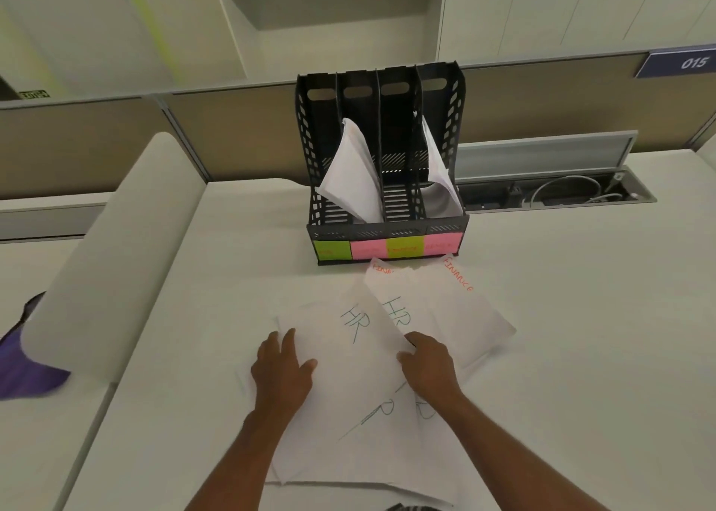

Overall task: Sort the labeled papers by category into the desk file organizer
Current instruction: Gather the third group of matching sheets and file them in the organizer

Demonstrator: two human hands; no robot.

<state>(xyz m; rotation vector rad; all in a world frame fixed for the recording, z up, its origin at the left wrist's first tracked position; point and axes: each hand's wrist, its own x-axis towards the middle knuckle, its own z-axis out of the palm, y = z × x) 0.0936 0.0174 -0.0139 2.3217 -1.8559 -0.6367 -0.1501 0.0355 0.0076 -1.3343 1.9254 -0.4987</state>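
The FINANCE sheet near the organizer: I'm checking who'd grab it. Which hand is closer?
Right. The right hand lies just below the FINANCE sheet; the left hand rests farther left on an HR sheet.

Two bare forearms lead to the left hand [281,367] and right hand [428,367]. No sleeves, rings or watch show; fingers [288,336] are unadorned.

I can't read the writing on the sticky labels [387,246] across the front of the file organizer [381,154]; it is too faint and blurred. My left hand [282,367] and right hand [428,365] cover parts of the loose papers [348,355], so some letters are hidden. The purple object [23,367] at the left is cut off by the edge and smeared, and I can't tell what it is.
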